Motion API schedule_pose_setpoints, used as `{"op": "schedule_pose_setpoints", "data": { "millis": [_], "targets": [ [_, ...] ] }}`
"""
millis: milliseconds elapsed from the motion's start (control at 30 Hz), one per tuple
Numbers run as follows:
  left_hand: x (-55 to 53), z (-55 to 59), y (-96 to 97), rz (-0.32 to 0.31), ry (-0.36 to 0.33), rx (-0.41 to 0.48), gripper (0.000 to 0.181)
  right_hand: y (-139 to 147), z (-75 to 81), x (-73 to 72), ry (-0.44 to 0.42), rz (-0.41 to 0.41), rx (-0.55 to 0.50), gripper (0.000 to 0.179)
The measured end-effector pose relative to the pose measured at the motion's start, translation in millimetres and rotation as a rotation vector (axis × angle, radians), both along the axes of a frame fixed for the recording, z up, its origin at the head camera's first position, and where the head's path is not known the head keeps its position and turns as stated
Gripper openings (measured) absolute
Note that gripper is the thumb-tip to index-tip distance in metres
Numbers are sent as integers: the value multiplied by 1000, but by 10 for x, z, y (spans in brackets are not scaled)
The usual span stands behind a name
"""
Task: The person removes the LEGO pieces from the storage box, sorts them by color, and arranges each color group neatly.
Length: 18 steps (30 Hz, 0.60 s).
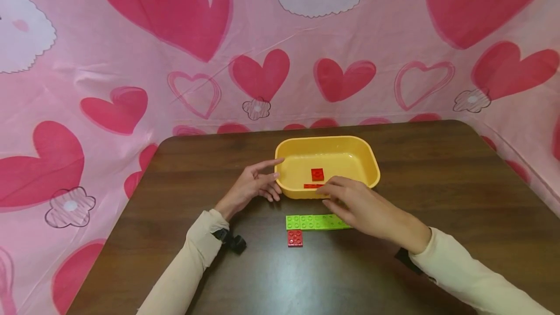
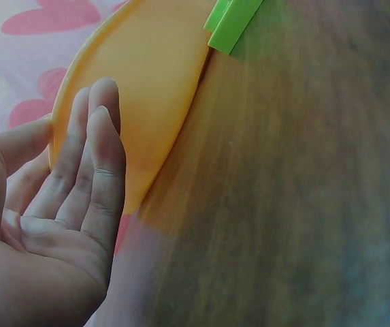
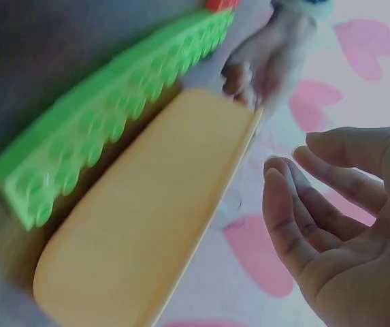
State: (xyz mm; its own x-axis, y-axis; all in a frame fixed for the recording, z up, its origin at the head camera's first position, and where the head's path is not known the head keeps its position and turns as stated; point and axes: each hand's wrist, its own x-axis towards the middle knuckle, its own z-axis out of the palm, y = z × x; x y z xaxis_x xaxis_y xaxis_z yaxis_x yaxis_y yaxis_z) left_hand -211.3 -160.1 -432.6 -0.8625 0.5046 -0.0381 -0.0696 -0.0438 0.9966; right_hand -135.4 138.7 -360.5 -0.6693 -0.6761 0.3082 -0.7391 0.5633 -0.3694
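Note:
The left hand (image 1: 249,186) is at the left end of a yellow basin (image 1: 372,164). One straight finger reaches over the rim; the other fingers lie loosely along the outer wall. Over the basin's near rim hovers the right hand (image 1: 360,205), fingers loosely bent, with nothing showing between thumb and fingertips in the right wrist view. Inside the basin are a square red toy brick (image 1: 317,174) and, by the near wall, a red piece (image 1: 311,186) partly hidden by the rim. A row of green toy bricks (image 1: 302,221) runs below the right hand, which covers its right end.
Another square red brick (image 1: 295,238) sits against the near side of the green row's left end. Everything stands on a dark wooden table (image 1: 210,159). Behind it hangs a pink cloth (image 1: 376,28) printed with hearts.

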Motion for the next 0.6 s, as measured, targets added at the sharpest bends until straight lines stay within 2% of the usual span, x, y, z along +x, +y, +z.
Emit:
{"op": "schedule_pose_setpoints", "data": {
  "millis": [233, 600],
  "targets": [
    [14, 5, -10, -2, -3, 4, 52, 105, 5, -249, -6, -95, -39, 28],
    [-1, -2, -7, -3, -8, 11, 53, 132, -64, -492, -45, -121, -60, 24]
  ]
}}
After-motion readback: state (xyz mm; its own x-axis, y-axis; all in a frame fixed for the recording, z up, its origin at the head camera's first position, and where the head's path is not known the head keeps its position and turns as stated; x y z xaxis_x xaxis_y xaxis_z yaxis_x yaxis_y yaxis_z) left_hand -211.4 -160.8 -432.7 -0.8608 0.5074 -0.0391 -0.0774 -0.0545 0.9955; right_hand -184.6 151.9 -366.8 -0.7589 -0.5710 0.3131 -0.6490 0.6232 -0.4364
